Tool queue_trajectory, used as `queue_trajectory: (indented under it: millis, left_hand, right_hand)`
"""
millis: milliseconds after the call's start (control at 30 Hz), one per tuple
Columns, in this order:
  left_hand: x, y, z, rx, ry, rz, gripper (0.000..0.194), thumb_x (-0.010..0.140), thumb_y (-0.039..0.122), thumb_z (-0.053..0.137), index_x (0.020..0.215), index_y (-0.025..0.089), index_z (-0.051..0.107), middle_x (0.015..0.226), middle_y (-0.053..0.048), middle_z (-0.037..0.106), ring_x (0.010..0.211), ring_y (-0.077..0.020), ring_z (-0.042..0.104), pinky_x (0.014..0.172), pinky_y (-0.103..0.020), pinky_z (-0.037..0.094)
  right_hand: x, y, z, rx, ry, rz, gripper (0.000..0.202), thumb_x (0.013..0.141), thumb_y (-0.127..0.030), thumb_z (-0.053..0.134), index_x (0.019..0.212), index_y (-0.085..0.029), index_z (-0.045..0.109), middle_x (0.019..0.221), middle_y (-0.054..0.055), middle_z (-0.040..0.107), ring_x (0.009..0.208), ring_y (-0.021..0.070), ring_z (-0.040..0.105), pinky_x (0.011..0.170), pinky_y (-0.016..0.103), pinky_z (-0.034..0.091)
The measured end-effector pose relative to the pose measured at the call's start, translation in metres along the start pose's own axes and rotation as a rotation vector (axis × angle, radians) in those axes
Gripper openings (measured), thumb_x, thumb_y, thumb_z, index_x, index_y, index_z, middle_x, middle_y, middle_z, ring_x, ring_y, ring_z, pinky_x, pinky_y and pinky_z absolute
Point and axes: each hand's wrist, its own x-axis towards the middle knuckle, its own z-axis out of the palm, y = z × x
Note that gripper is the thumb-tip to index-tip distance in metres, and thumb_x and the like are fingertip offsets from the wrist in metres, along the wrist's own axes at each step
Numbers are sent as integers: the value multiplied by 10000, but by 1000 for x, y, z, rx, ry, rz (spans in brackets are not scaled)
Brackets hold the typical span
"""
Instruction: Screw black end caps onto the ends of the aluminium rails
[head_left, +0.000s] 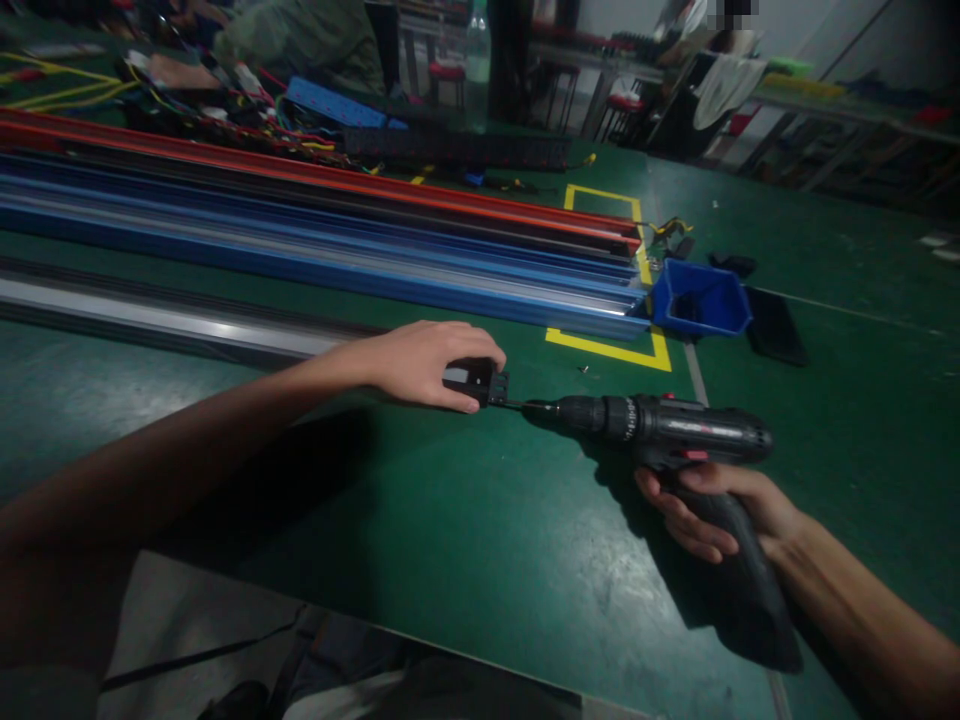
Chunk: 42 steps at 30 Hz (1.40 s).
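Observation:
My right hand (697,510) is wrapped round the grip of a black cordless drill (667,430), which points left. Its thin bit reaches a small black end piece (498,388) at the end of a long dark metal profile (225,325). Fingers and thumb of my left hand (424,365) grip that profile near its end, just behind the end piece. Whether the bit sits in a screw there is too small to tell. A small screw (583,369) lies on the green tabletop, above the drill's chuck.
Several blue profiles (337,255) and orange profiles (337,180) lie lengthwise beyond my hands, their ends by yellow tape (611,350). A blue bin (701,300) stands to their right, beside a dark flat object (776,325). Wires, a bottle (478,60) and a person's sleeve (300,45) are farther back.

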Motion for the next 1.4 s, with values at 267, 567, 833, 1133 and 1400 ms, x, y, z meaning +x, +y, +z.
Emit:
queue_trajectory:
  millis: [267,567,833,1133,1400]
  left_hand:
    - [-1,1,0,0,6,-6,473,911,484,753,1310,264,626,1353,-55,694,1225,-247,651,1016,-326,458]
    - [0,1,0,8,0,-3,473,913,498,750,1304,264,624,1342,-55,695,1213,-245,648,1009,-324,452]
    - [-1,3,-1,-1,-10,-13,464,916,486,750,1306,270,618,1354,-48,689,1224,-243,646,1022,-323,448]
    - [0,1,0,-1,5,-7,480,906,491,756,1311,266,632,1324,-49,704,1190,-243,656,991,-317,456]
    - [-1,1,0,9,-2,-13,476,915,490,749,1315,267,621,1339,-49,694,1215,-244,648,1011,-317,452]
  right_hand:
    - [0,-1,0,-12,-4,-5,280,958,-307,707,1111,-84,779,800,42,672,401,39,499,487,212,552]
    - [1,0,1,-14,3,-16,282,950,-309,695,1110,-87,764,803,45,676,395,43,480,470,208,532]
    - [1,-1,1,-17,-24,-24,294,964,-319,686,1124,-85,760,798,38,671,398,34,465,484,205,539]
    - [2,-2,1,-2,-14,-15,287,959,-303,702,1122,-80,778,815,52,689,397,33,498,494,205,571]
    - [3,-2,1,13,-41,-23,296,970,-293,696,1148,-73,785,822,59,705,402,29,510,502,203,577]
